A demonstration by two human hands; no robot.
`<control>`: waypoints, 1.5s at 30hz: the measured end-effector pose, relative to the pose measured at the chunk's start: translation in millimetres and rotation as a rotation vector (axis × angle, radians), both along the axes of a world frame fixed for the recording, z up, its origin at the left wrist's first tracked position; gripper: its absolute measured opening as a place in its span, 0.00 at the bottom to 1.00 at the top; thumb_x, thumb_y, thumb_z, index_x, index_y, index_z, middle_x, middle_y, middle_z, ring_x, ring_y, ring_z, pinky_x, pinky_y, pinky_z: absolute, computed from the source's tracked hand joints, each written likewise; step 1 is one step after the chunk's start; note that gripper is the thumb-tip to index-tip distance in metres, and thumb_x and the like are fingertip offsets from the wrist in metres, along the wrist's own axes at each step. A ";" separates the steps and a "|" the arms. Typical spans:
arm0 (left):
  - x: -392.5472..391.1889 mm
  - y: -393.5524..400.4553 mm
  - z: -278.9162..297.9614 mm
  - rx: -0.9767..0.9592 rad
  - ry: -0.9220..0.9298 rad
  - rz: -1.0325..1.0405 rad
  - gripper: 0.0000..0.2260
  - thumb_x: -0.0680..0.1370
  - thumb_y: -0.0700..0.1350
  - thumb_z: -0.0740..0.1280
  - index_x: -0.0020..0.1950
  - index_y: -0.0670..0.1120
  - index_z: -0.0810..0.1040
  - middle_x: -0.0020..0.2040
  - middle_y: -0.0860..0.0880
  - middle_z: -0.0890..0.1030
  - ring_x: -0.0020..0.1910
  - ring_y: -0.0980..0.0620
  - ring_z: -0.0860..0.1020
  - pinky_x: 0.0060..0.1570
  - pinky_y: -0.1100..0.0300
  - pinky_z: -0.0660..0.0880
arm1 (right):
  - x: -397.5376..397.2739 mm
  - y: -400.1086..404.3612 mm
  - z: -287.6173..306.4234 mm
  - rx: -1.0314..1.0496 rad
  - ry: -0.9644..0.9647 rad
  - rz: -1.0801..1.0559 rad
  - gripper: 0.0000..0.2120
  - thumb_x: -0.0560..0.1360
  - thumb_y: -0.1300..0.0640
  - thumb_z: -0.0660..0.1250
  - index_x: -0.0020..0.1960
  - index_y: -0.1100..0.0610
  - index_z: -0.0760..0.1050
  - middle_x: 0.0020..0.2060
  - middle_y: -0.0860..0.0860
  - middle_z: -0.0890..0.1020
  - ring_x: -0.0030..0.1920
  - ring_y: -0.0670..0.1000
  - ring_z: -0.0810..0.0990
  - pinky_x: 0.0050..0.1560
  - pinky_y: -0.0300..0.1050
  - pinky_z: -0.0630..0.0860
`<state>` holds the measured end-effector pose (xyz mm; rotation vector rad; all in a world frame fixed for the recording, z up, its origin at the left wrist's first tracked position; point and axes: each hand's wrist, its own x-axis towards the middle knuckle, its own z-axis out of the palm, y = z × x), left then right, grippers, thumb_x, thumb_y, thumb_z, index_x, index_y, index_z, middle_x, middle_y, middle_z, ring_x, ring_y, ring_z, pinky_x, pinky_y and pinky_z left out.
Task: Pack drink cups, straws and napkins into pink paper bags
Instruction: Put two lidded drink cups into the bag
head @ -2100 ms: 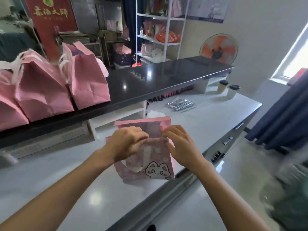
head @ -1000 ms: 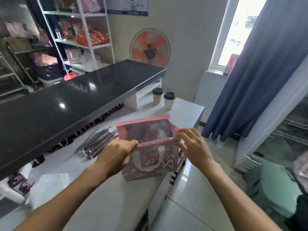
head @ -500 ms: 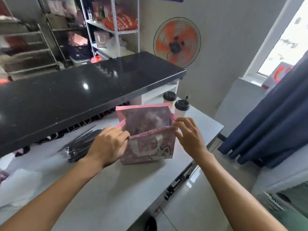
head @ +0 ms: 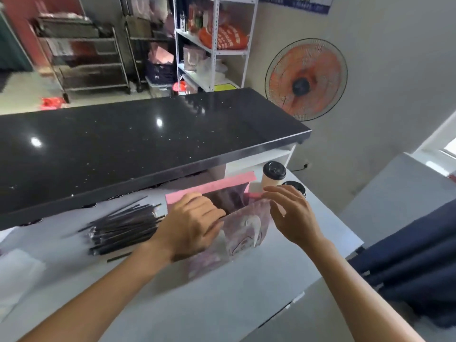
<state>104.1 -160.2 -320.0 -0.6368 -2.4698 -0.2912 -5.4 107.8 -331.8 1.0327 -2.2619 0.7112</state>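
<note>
A pink paper bag (head: 243, 230) with a cat print and white handles stands open on the white counter (head: 222, 292). My left hand (head: 192, 228) grips the bag's near left rim, fingers curled over the edge. Just right of the bag's rim, my right hand (head: 291, 218) hovers with fingers spread and relaxed, holding nothing. Two lidded paper cups (head: 272, 175) stand right behind the bag, one half hidden by my right hand. A bundle of black wrapped straws (head: 121, 228) lies to the left of the bag. White napkins (head: 17, 275) lie at the far left.
A raised black countertop (head: 123, 144) runs along the back of the counter. An orange floor fan (head: 306, 80) stands by the wall behind it. A dark blue curtain (head: 407, 267) hangs at the right. Shelving racks stand further back.
The view has swung and the bag has moved right along the counter toward the cups. My right hand has let go of the bag's rim and opened; my left hand still grips it.
</note>
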 end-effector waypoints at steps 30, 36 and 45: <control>-26.4 50.9 34.4 0.171 -0.179 0.390 0.08 0.78 0.38 0.70 0.55 0.46 0.85 0.51 0.54 0.83 0.53 0.55 0.78 0.53 0.56 0.78 | -131.0 59.3 31.3 0.030 -0.533 -0.045 0.30 0.75 0.45 0.72 0.74 0.50 0.69 0.68 0.46 0.74 0.65 0.52 0.71 0.60 0.44 0.69; 17.9 2.4 22.5 0.100 -0.238 0.519 0.14 0.78 0.55 0.64 0.53 0.49 0.85 0.50 0.57 0.83 0.53 0.55 0.76 0.55 0.59 0.73 | -75.5 12.4 101.5 -0.242 -0.565 0.214 0.29 0.74 0.46 0.73 0.73 0.44 0.69 0.66 0.40 0.74 0.64 0.43 0.75 0.62 0.46 0.77; 39.0 -8.8 20.8 0.004 -0.619 0.656 0.46 0.69 0.77 0.58 0.82 0.55 0.55 0.81 0.58 0.56 0.79 0.56 0.51 0.78 0.54 0.44 | -23.6 -51.1 101.1 0.141 -0.647 0.457 0.28 0.74 0.44 0.73 0.72 0.40 0.69 0.64 0.35 0.74 0.63 0.37 0.73 0.55 0.26 0.70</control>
